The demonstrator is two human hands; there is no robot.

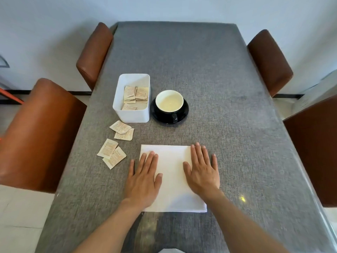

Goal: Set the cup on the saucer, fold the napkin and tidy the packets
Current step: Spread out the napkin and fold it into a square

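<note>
A black cup [169,103] with a cream-white inside stands on a black saucer [184,114], its handle toward me. A white napkin [172,165] lies flat near the table's front edge. My left hand [143,181] rests palm down on its left side, my right hand [203,172] on its right side, fingers spread and holding nothing. Several beige packets lie loose on the cloth: two [122,130] just in front of the white box [134,115] and two more [111,153] left of the napkin. More packets [135,96] sit inside the box.
The table has a grey cloth [182,61] under a clear cover. Brown chairs stand at both sides: two on the left [42,132] [94,53] and two on the right [269,61] [313,148]. A white wall lies beyond.
</note>
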